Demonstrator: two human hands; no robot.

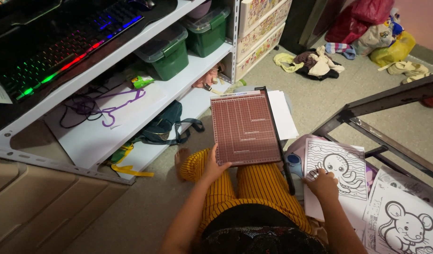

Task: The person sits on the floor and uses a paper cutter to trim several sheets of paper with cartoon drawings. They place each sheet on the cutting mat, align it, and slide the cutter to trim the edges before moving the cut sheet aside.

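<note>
The scene is dimly lit; the near left is lost in shadow, the far right floor (pixel 320 94) is brighter, and edges are slightly bent.

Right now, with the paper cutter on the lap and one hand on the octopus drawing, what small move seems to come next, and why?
Probably lifting the octopus colouring sheet across onto the paper cutter. The right hand already rests on that sheet's lower edge, while the left hand steadies the cutter's near corner on the lap. The cutter's gridded board is bare and its blade arm lies along the right edge, beside the sheet.
</note>
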